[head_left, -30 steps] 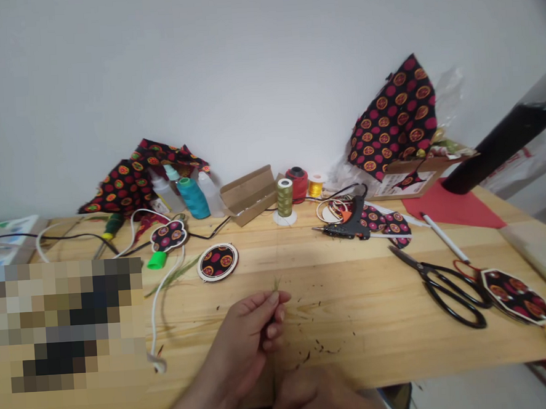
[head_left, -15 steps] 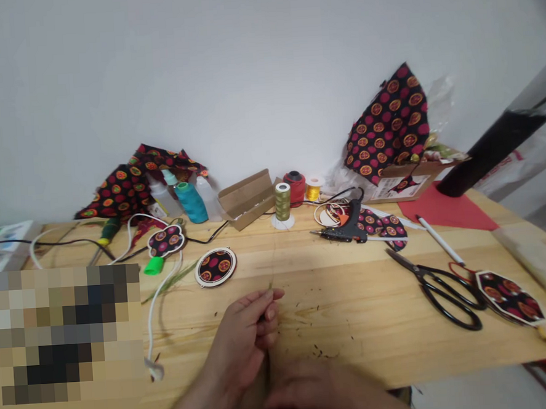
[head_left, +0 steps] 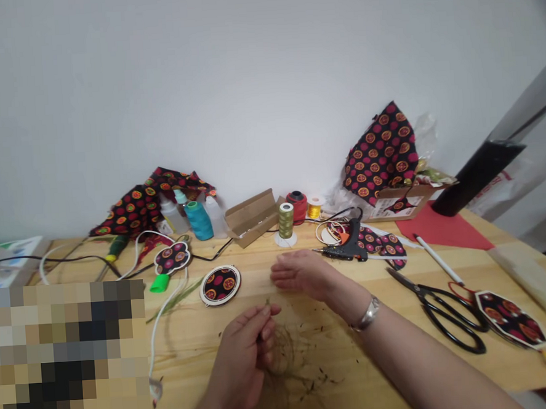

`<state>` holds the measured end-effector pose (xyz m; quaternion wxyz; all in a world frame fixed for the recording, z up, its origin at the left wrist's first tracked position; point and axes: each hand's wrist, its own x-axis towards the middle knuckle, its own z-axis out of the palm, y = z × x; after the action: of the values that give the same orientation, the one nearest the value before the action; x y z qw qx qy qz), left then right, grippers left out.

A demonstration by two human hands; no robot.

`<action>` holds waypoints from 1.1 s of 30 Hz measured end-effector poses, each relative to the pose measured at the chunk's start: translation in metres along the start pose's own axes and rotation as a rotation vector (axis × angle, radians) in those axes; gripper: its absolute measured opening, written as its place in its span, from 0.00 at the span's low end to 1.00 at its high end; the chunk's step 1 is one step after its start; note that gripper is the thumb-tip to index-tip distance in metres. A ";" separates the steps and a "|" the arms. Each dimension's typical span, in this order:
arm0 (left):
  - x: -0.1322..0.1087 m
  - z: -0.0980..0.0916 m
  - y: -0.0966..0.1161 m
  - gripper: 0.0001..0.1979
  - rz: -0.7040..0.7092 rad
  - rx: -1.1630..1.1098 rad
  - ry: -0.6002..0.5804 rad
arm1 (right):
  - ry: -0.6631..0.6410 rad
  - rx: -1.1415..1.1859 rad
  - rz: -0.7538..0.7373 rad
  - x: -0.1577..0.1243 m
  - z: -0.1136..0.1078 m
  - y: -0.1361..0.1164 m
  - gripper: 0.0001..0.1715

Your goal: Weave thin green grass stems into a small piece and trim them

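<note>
- And there it was: our left hand (head_left: 246, 355) sat low over the table (head_left: 254, 264), thumb and forefinger pressed together on a tuft of green thread (head_left: 267, 303), with only the tip poking out above the fingertips.
- The other fingers of that hand were curled in under the pinch.
- Just beneath and to the right of it lay a wispy tangle of loose strands (head_left: 295, 355) and dark snippets on the wood.
- Our right hand (head_left: 300, 272) was stretched out ahead, palm down, with its fingers close side by side and nearly straight. We saw nothing gripped in it.
- That hand hovered between the round patterned disc (head_left: 219, 285) and the glue gun (head_left: 347, 240), with the olive spool (head_left: 286, 221) just beyond.
- Risk one, as we judged it: the tuft was thin and barely showing, so any easing of the pinch could have let the fibres slip and scatter into the tangle below.
- Risk two: a forearm sweeping low could have dragged the loose strands, or snagged them on the wristwatch (head_left: 367, 314).
- Risk three: a careless reach rightwards could have met the glue gun's nozzle, and we could not tell if it was hot. The scissors (head_left: 446, 308) lay well apart.
</note>
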<state>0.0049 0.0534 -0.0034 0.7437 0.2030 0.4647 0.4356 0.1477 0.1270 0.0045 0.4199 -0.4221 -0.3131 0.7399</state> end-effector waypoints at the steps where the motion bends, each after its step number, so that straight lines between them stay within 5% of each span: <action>1: 0.001 0.000 0.001 0.13 0.011 0.000 0.004 | -0.001 0.022 0.027 0.004 0.002 -0.002 0.09; 13: 0.006 0.008 0.016 0.13 0.113 -0.027 0.003 | -0.056 0.148 0.023 0.019 0.024 -0.068 0.10; 33: -0.001 0.017 0.024 0.11 0.131 -0.040 -0.060 | -0.051 0.233 -0.255 -0.004 0.012 -0.130 0.10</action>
<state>0.0081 0.0668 0.0222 0.7311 0.2313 0.4191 0.4862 0.1842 0.1810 0.1180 0.5485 -0.3087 -0.2867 0.7223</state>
